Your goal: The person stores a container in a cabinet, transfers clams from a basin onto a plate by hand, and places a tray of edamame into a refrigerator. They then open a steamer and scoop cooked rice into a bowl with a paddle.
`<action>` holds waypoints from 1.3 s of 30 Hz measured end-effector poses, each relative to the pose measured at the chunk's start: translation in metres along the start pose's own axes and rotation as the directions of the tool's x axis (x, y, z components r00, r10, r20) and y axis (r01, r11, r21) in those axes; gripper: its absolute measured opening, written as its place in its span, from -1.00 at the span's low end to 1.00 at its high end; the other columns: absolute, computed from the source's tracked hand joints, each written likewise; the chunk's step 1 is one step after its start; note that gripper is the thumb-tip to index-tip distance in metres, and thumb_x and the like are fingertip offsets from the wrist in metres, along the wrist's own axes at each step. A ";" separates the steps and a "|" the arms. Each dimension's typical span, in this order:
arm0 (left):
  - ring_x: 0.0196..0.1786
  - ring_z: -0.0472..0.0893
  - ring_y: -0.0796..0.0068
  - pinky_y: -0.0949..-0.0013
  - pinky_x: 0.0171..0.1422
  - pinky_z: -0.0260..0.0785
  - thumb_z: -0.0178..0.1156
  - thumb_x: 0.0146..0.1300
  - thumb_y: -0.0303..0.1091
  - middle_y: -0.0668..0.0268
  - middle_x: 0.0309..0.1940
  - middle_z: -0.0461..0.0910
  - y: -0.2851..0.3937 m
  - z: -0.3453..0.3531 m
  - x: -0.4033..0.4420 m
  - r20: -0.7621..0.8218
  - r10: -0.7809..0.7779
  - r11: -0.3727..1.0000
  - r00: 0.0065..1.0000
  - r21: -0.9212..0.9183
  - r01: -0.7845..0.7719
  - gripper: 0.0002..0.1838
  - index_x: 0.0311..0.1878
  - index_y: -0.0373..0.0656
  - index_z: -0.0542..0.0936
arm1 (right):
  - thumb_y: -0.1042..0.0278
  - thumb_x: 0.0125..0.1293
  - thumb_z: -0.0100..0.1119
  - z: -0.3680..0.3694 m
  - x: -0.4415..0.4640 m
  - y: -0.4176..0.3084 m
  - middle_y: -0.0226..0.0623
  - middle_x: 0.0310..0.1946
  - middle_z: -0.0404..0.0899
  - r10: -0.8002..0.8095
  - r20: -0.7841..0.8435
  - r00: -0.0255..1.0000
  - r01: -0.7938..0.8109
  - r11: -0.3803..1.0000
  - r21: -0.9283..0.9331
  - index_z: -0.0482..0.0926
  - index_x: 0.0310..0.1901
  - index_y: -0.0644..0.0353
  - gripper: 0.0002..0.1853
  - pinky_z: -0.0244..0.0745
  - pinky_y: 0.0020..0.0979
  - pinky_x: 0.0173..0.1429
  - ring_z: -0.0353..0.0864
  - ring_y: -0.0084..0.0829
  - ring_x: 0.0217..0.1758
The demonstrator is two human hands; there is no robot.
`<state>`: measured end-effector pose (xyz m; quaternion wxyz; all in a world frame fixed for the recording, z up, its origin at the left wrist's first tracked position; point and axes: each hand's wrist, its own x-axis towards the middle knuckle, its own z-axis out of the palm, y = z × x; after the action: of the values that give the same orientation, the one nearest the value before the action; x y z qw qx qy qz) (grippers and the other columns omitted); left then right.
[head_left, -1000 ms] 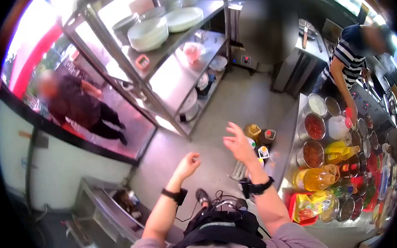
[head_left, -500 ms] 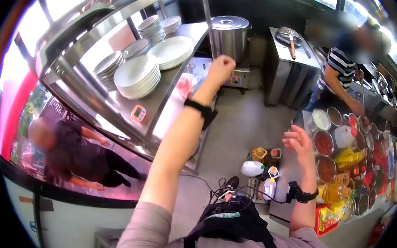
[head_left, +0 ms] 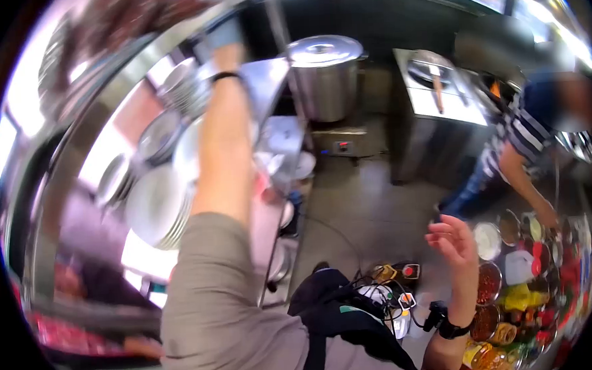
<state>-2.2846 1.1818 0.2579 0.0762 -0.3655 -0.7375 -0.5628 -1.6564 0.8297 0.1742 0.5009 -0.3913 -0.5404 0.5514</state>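
Note:
My left hand (head_left: 228, 53) reaches up over the steel shelf to a pale, blurred shape (head_left: 224, 35), which may be a bowl. Blur hides the fingers, so their grip cannot be made out. Under and beside that forearm stand a stack of white plates (head_left: 155, 202), a stack of white bowls (head_left: 182, 87) and a grey-rimmed dish (head_left: 159, 135). My right hand (head_left: 453, 242) hangs in the air at the right, left of the containers, its fingers loosely curled and apart. Nothing is in it.
A lidded steel pot (head_left: 327, 79) stands beyond the shelf. Sauce bowls and bottles crowd the right-hand counter, including a red sauce bowl (head_left: 488, 281). A co-worker in a striped shirt (head_left: 530, 116) leans over there. Several jugs (head_left: 404, 300) stand on the floor near my feet.
My left hand has moved up and left over the shelf, from a closed pose in the air. My view has turned left. The right hand stays raised; the co-worker leans closer to the counter.

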 end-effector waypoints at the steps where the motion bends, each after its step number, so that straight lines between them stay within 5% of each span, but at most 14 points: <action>1: -0.49 0.64 0.17 0.20 -0.31 0.50 0.06 0.19 -0.20 0.05 -0.59 0.60 -0.015 0.017 0.015 0.017 0.018 0.999 1.000 0.051 -0.018 -0.63 -0.50 -0.35 0.60 | 0.53 0.29 0.08 0.003 0.019 -0.006 -0.21 -0.02 0.58 -0.009 0.010 1.000 0.009 1.000 -0.011 0.38 0.22 0.27 -0.55 0.48 -0.42 0.12 0.60 -0.40 0.00; 8: -0.43 0.64 0.18 0.20 -0.27 0.50 0.07 0.20 -0.18 0.05 -0.51 0.59 -0.145 0.124 0.090 0.152 -0.038 0.986 0.988 0.167 0.012 -0.65 -0.42 -0.34 0.59 | 0.58 0.29 0.12 0.022 0.168 -0.002 -0.24 -0.03 0.60 -0.096 0.091 0.991 0.112 0.976 -0.185 0.41 0.21 0.24 -0.57 0.49 -0.44 0.06 0.63 -0.44 -0.03; 17: -0.35 0.63 0.20 0.21 -0.22 0.50 0.09 0.21 -0.16 0.06 -0.41 0.58 -0.236 0.133 0.111 0.213 -0.247 0.962 0.945 0.167 0.214 -0.66 -0.32 -0.33 0.57 | 0.49 0.33 0.11 0.029 0.314 0.054 -0.26 -0.04 0.56 0.116 0.080 0.990 -0.119 0.992 0.031 0.39 0.21 0.26 -0.59 0.46 -0.46 0.15 0.56 -0.48 -0.01; 23: -0.29 0.62 0.21 0.21 -0.19 0.49 0.11 0.22 -0.15 0.06 -0.35 0.58 -0.235 0.113 0.087 0.238 -0.315 0.947 0.919 0.135 0.290 -0.66 -0.25 -0.32 0.56 | 0.52 0.35 0.09 0.018 0.358 0.055 -0.25 0.00 0.56 0.104 0.113 0.988 -0.094 0.991 -0.091 0.39 0.23 0.24 -0.59 0.44 -0.45 0.14 0.58 -0.50 0.02; 32: -0.21 0.61 0.22 0.22 -0.13 0.49 0.13 0.23 -0.13 0.07 -0.25 0.57 -0.201 0.084 0.073 0.267 -0.309 0.951 0.913 0.054 0.306 -0.63 -0.15 -0.31 0.54 | 0.44 0.33 0.12 -0.013 0.333 0.081 -0.21 0.00 0.59 0.169 -0.080 0.982 -0.168 0.986 0.019 0.45 0.15 0.29 -0.64 0.45 -0.43 0.17 0.57 -0.45 0.09; 37: -0.17 0.61 0.23 0.23 -0.10 0.49 0.14 0.23 -0.12 0.07 -0.19 0.57 -0.146 0.080 0.066 0.346 -0.225 0.963 0.911 -0.064 0.262 -0.61 -0.10 -0.30 0.53 | 0.44 0.35 0.12 -0.028 0.277 0.083 -0.28 -0.06 0.60 0.028 -0.203 0.979 -0.042 0.997 -0.065 0.47 0.14 0.27 -0.66 0.46 -0.47 0.10 0.56 -0.54 0.00; 39: -0.15 0.61 0.23 0.23 -0.09 0.49 0.14 0.24 -0.12 0.07 -0.17 0.57 -0.120 0.081 0.058 0.383 -0.186 0.963 0.905 -0.114 0.246 -0.60 -0.07 -0.30 0.52 | 0.46 0.26 0.14 -0.034 0.251 0.081 -0.18 -0.07 0.62 -0.002 -0.240 0.971 -0.025 0.994 -0.108 0.48 0.08 0.29 -0.65 0.47 -0.39 0.13 0.61 -0.38 0.03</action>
<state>-2.3769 1.2675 0.1668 -0.1560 -0.3855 -0.7271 -0.5462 -1.6822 1.0886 0.1180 0.5368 -0.4852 -0.5034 0.4722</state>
